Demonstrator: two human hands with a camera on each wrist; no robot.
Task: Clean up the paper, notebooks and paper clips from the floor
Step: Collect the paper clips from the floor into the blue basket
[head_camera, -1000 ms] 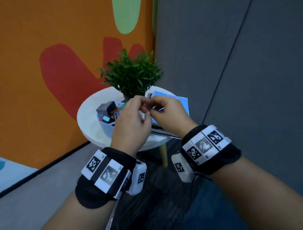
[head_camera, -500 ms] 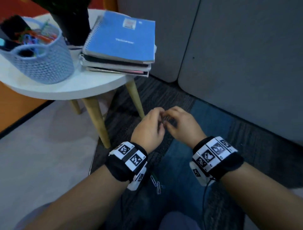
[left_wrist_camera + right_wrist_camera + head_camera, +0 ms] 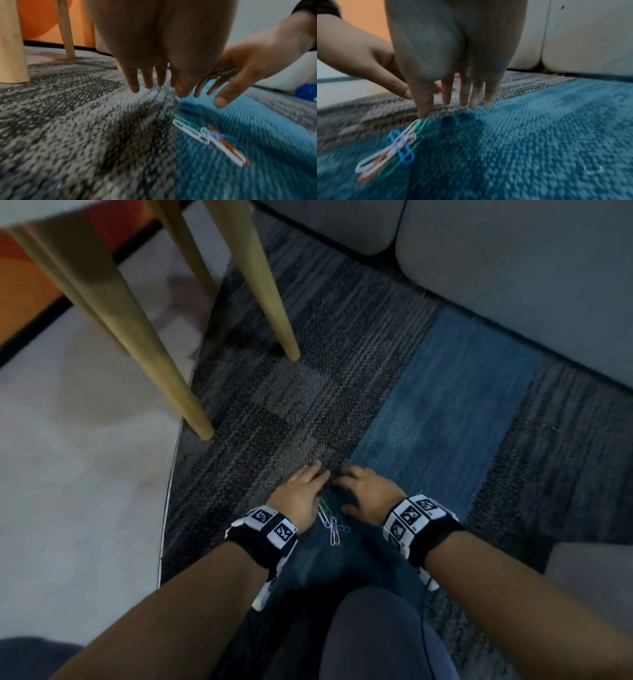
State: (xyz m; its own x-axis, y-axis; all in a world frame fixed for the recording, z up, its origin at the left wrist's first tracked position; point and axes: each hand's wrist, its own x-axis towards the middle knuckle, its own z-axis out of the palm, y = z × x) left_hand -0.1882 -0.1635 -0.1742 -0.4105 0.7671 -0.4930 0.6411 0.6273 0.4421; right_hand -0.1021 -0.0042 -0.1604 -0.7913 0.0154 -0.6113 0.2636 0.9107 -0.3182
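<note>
Several coloured paper clips [image 3: 331,524] lie in a small heap on the carpet [image 3: 308,392], on its dark blue patch where it meets the grey weave. My left hand [image 3: 301,491] and right hand [image 3: 366,495] hover low over the floor on either side of them, fingers straight and spread, holding nothing. In the left wrist view the clips [image 3: 205,136] lie just below my left hand [image 3: 154,82]. In the right wrist view my right hand [image 3: 464,97] points down, its thumb tip at the green end of the clips [image 3: 393,148]. No paper or notebook shows.
Two wooden table legs [image 3: 164,364] [image 3: 270,302] stand on the carpet ahead to the left. A grey sofa base [image 3: 513,268] runs along the back right. Pale smooth floor [image 3: 68,474] lies left of the carpet edge. My knee [image 3: 376,628] is below the hands.
My view has tipped down from the table to the floor. Both hands came down from table height, where their fingertips met, and now spread open low over the clips.
</note>
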